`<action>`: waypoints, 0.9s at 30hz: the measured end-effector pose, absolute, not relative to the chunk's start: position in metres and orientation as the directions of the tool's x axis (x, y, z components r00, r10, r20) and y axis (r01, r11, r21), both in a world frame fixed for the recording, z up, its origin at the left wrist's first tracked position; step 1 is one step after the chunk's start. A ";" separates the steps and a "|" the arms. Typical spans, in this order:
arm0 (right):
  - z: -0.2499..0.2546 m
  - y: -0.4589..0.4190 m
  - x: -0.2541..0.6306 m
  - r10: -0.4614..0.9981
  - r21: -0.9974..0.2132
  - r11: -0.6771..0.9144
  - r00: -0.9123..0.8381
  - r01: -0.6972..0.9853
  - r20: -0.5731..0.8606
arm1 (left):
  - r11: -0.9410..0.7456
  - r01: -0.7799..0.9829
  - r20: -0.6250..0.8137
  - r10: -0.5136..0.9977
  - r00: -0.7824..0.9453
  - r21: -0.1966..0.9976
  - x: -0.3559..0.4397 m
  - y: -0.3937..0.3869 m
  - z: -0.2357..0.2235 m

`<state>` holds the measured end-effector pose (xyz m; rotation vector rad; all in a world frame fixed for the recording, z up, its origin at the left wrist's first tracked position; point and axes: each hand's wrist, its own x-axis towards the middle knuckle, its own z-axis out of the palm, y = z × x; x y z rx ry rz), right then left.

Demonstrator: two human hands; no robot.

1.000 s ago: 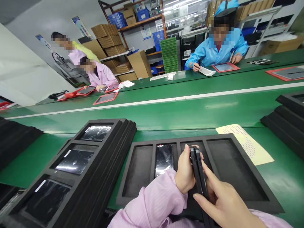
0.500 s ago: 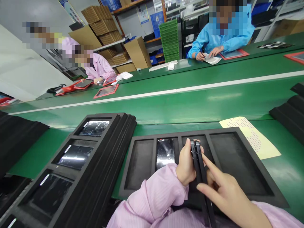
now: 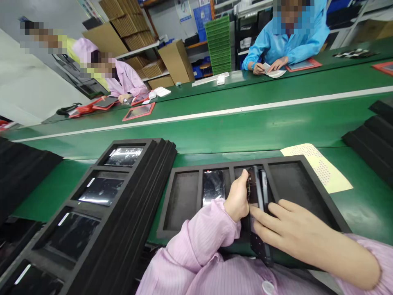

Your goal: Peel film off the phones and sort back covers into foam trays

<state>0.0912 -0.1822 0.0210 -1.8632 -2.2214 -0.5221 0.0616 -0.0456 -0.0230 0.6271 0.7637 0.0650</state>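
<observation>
By the clock face of my view, a black foam pile (image 3: 24,180) sits at nine o'clock. At eight stands a stack of foam trays (image 3: 150,184), four glossy phone screens (image 3: 106,191) showing in its top tray. At ten, across the green workbench (image 3: 233,127), a person in pink (image 3: 125,78) bends over red-edged work. Another black foam tray (image 3: 182,233) lies at four to five o'clock; its second pocket from the left holds a single phone (image 3: 214,184). My left hand (image 3: 238,196) grips two slim black phone bodies (image 3: 260,205) at four o'clock, thumb up, fingers wrapped; they stand on edge above the tray, tops slightly apart. My right hand (image 3: 285,225) has its fingers stretched out, tips against their lower part. A person in blue (image 3: 285,41) holds paper between one and two. At three lie a yellow sticker sheet (image 3: 319,166) and, farther right, stacked black foam (image 3: 371,135).
</observation>
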 end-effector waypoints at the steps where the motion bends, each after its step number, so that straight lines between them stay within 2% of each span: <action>1: 0.025 -0.183 0.094 0.898 0.147 0.148 -0.195 0.978 0.395 | 0.792 0.183 -0.604 0.272 0.749 0.583 0.059 -0.044 -0.023; 3: 0.029 -0.185 0.103 0.856 0.053 0.133 -0.142 0.990 0.498 | 0.724 0.197 -0.543 0.280 0.792 0.661 0.052 -0.041 -0.021; 5: 0.030 -0.188 0.109 0.820 -0.192 0.097 0.031 0.977 0.572 | 0.656 0.130 -0.450 0.346 0.824 0.743 0.042 -0.038 -0.016; 7: 0.026 -0.189 0.111 0.781 -0.454 0.029 0.263 0.891 0.567 | 0.542 -0.006 -0.247 0.393 0.886 0.841 0.030 -0.036 -0.013; 8: 0.023 -0.189 0.110 0.757 -0.547 -0.008 0.363 0.837 0.544 | 0.454 -0.079 -0.111 0.376 0.920 0.888 0.025 -0.036 -0.012; 10: 0.014 -0.189 0.105 0.705 -0.661 -0.048 0.495 0.749 0.509 | 0.249 -0.187 0.112 0.288 0.951 0.950 0.017 -0.035 -0.012; 12: 0.008 -0.190 0.099 0.679 -0.734 -0.032 0.554 0.678 0.482 | 0.091 -0.202 0.180 0.203 0.962 0.975 0.013 -0.035 -0.016; 15: 0.005 -0.192 0.091 0.657 -0.765 0.068 0.549 0.640 0.517 | 0.021 -0.188 0.184 0.134 0.974 0.982 0.011 -0.034 -0.021; 18: 0.010 -0.195 0.087 0.659 -0.720 0.126 0.485 0.682 0.575 | -0.055 -0.215 0.219 0.070 0.973 0.975 0.009 -0.032 -0.023; 22: 0.013 -0.199 0.085 0.691 -0.671 0.133 0.417 0.730 0.591 | -0.162 -0.259 0.260 -0.012 0.965 0.952 0.005 -0.031 -0.021; 27: 0.012 -0.204 0.081 0.711 -0.635 0.133 0.373 0.761 0.596 | -0.144 -0.301 0.301 -0.023 0.953 0.943 0.003 -0.033 -0.018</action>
